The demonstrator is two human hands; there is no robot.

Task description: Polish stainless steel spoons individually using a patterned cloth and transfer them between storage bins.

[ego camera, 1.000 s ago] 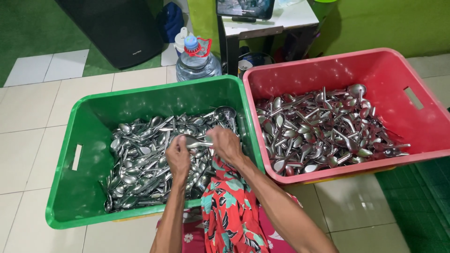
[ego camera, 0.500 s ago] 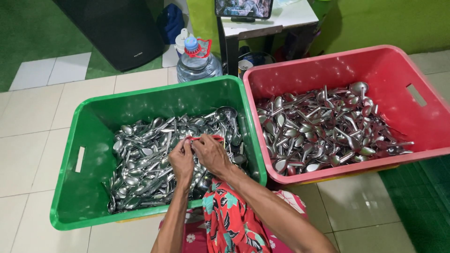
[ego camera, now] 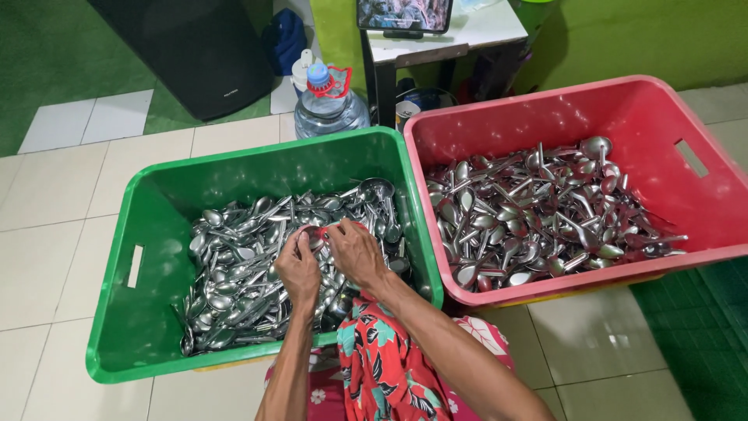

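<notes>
Red rubber band [ego camera: 331,228] stretched between the fingers of both hands, left hand [ego camera: 298,269] and right hand [ego camera: 354,253] close together over the spoons [ego camera: 234,265] heaped in the green crate [ego camera: 257,168]. Just beside it, touching, a red crate [ego camera: 545,109] holds more spoons; a water jug [ego camera: 327,109] stands behind on the floor.

Red crate [ego camera: 705,117], water jug [ego camera: 331,109], black speaker [ego camera: 195,47]

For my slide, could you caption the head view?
Both hands work a red band over spoons in a green crate.
</notes>
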